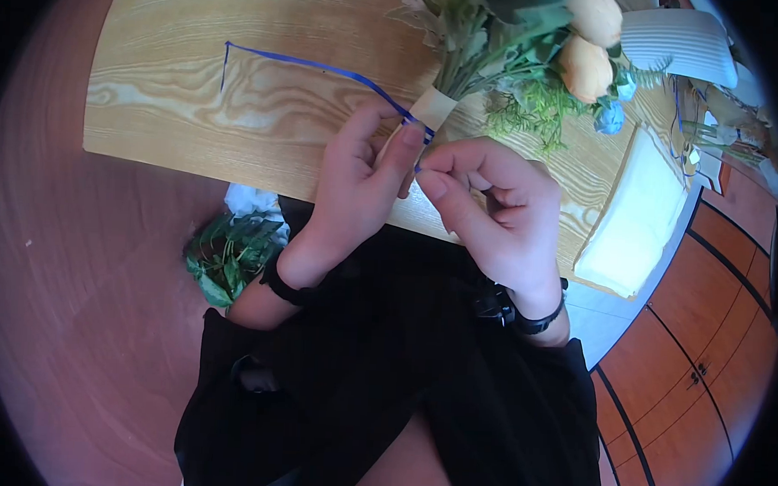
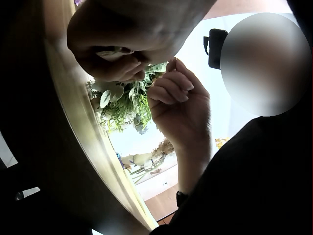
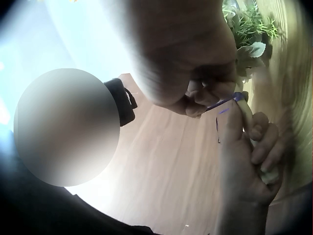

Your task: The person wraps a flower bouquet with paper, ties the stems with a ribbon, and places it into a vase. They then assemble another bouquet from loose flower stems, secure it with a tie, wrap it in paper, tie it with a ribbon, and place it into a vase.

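A bouquet (image 1: pixel 479 69) of peach and blue flowers with greenery lies at the table's top edge, its stems bound in a pale wrap (image 1: pixel 433 106). The left hand (image 1: pixel 357 181) grips the wrapped stems, thumb pressed on a blue ribbon (image 1: pixel 327 67) that circles them. One ribbon length trails left across the wood. In the right hand (image 1: pixel 503 205), thumb and forefinger pinch the ribbon's other part beside the stems. The right wrist view shows the purple-blue ribbon (image 3: pixel 237 96) stretched between the right hand (image 3: pixel 195 73) and the left hand (image 3: pixel 244 161).
A white folded sheet (image 1: pixel 633 215) lies at the table's right. Behind it are a ribbed white container (image 1: pixel 680 45) and more flowers (image 1: pixel 741 135). Green leaves (image 1: pixel 228 258) and white material are below the table's front edge. Wooden cabinets (image 1: pixel 697 343) stand at the right.
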The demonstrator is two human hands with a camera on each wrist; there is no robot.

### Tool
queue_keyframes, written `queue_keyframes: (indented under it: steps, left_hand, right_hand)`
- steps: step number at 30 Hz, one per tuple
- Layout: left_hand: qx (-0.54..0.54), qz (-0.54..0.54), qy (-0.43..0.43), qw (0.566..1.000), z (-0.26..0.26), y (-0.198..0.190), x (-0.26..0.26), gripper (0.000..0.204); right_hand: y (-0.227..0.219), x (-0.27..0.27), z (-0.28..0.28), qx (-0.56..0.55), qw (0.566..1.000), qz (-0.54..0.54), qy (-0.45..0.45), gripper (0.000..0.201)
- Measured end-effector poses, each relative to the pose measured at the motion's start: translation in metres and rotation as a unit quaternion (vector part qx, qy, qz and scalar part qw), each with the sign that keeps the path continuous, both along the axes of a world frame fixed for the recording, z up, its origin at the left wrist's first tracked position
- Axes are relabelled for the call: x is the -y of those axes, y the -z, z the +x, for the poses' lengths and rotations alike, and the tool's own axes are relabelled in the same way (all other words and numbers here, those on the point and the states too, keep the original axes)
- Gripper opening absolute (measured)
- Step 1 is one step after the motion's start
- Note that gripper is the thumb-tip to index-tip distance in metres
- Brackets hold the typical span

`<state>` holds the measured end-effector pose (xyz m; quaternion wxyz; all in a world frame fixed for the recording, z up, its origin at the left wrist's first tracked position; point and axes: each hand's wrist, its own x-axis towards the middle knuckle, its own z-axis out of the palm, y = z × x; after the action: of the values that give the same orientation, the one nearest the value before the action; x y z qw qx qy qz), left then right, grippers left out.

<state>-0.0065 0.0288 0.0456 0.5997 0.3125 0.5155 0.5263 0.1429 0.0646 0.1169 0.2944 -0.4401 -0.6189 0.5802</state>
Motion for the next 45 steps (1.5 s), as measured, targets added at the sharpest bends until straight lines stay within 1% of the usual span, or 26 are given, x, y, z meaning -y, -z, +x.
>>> queue_keyframes:
  steps: [2, 3, 5, 7, 9, 10, 11, 12, 14, 15, 16, 17, 19, 21, 23, 24, 25, 26, 28, 32, 34, 36, 38, 42, 44, 45]
  left_hand:
    - [0.009, 0.065, -0.014, 0.998, 0.004, 0.001, 0.000, 0.025]
    - [0.010, 0.067, -0.018, 0.998, 0.003, 0.003, 0.001, 0.025]
    - [-0.041, 0.097, -0.010, 0.994, 0.002, 0.008, 0.004, 0.026]
    - [-0.053, 0.103, -0.008, 0.993, 0.000, 0.007, 0.002, 0.027]
    - [-0.066, 0.108, -0.007, 0.992, -0.004, 0.008, 0.002, 0.028]
    - [-0.044, 0.065, 0.000, 0.997, -0.005, 0.009, 0.003, 0.026]
    - [-0.021, 0.021, 0.007, 1.000, -0.006, 0.010, 0.004, 0.024]
    - [-0.019, 0.021, 0.003, 1.000, -0.006, 0.011, 0.005, 0.024]
    - [-0.040, 0.017, -0.019, 0.999, -0.004, 0.012, 0.004, 0.022]
    - [-0.040, 0.019, -0.022, 0.999, -0.004, 0.013, 0.004, 0.022]
    - [-0.060, 0.052, -0.021, 0.997, -0.004, 0.014, 0.004, 0.022]
    - [-0.081, 0.085, -0.021, 0.993, -0.004, 0.014, 0.003, 0.021]
    - [-0.067, 0.072, -0.024, 0.995, -0.003, 0.013, 0.004, 0.023]
    - [-0.052, 0.056, -0.027, 0.997, -0.004, 0.011, 0.005, 0.024]
    - [-0.060, 0.019, 0.005, 0.998, -0.008, 0.006, 0.004, 0.026]
    - [-0.059, 0.019, 0.002, 0.998, -0.009, 0.008, 0.005, 0.026]
    - [-0.085, 0.049, -0.012, 0.995, -0.008, 0.010, 0.006, 0.025]
    - [-0.111, 0.078, -0.025, 0.990, -0.007, 0.012, 0.007, 0.024]
    - [-0.104, 0.062, -0.021, 0.992, -0.008, 0.010, 0.006, 0.026]
    - [-0.091, 0.031, -0.005, 0.995, -0.009, 0.010, 0.008, 0.031]
    - [-0.083, 0.049, -0.009, 0.995, -0.009, 0.013, 0.008, 0.031]
    - [-0.074, 0.067, -0.010, 0.995, -0.010, 0.016, 0.009, 0.032]
    - [-0.045, 0.056, 0.023, 0.997, -0.012, 0.019, 0.010, 0.029]
    - [-0.071, 0.011, 0.012, 0.997, -0.013, 0.014, 0.008, 0.031]
    - [-0.101, 0.062, -0.005, 0.993, -0.010, 0.011, 0.005, 0.026]
    - [-0.101, 0.061, -0.005, 0.993, -0.008, 0.012, 0.004, 0.026]
  right_hand:
    - [-0.001, -0.003, -0.005, 0.012, 0.999, 0.027, -0.017, 0.007]
    - [-0.001, -0.004, -0.008, 0.023, 0.998, 0.053, -0.030, 0.008]
    - [-0.002, -0.005, -0.014, 0.040, 0.997, 0.060, -0.038, 0.008]
    - [-0.002, -0.007, -0.019, 0.057, 0.995, 0.069, -0.047, 0.009]
    - [0.000, -0.007, -0.023, -0.013, 0.999, 0.025, -0.022, 0.008]
    - [-0.002, -0.009, -0.025, -0.012, 0.999, 0.027, -0.028, 0.008]
    - [-0.005, -0.011, -0.027, -0.047, 0.999, -0.014, -0.007, 0.008]
    - [-0.007, -0.012, -0.029, -0.081, 0.995, -0.056, 0.016, 0.008]
    - [-0.007, -0.016, -0.032, -0.089, 0.995, -0.053, 0.003, 0.010]
    - [-0.006, -0.018, -0.034, -0.105, 0.992, -0.071, 0.027, 0.012]
    - [-0.006, -0.018, -0.036, -0.120, 0.987, -0.090, 0.052, 0.015]
    - [-0.005, -0.018, -0.038, -0.118, 0.988, -0.089, 0.049, 0.015]
    - [-0.004, -0.018, -0.042, -0.094, 0.986, -0.106, 0.083, 0.020]
    - [-0.002, -0.016, -0.043, -0.083, 0.989, -0.099, 0.072, 0.022]
    - [-0.003, -0.016, -0.043, -0.074, 0.991, -0.092, 0.062, 0.024]
    - [-0.005, -0.017, -0.040, -0.067, 0.991, -0.115, 0.032, 0.025]
    - [-0.007, -0.018, -0.038, -0.060, 0.989, -0.137, 0.003, 0.026]
    - [-0.007, -0.018, -0.037, -0.059, 0.989, -0.138, 0.002, 0.026]
    - [-0.007, -0.019, -0.036, -0.079, 0.985, -0.152, -0.009, 0.027]
    - [-0.006, -0.019, -0.035, -0.072, 0.985, -0.153, -0.025, 0.027]
    - [-0.005, -0.019, -0.034, -0.069, 0.985, -0.151, -0.046, 0.027]
    - [-0.002, -0.015, -0.036, -0.055, 0.988, -0.134, -0.044, 0.028]
    - [-0.001, -0.013, -0.037, -0.041, 0.991, -0.117, -0.042, 0.028]
    - [-0.004, -0.017, -0.037, -0.071, 0.987, -0.132, -0.052, 0.032]
    - [-0.006, -0.020, -0.035, -0.084, 0.987, -0.125, -0.056, 0.033]
    - [-0.009, -0.023, -0.031, -0.060, 0.990, -0.116, -0.057, 0.035]
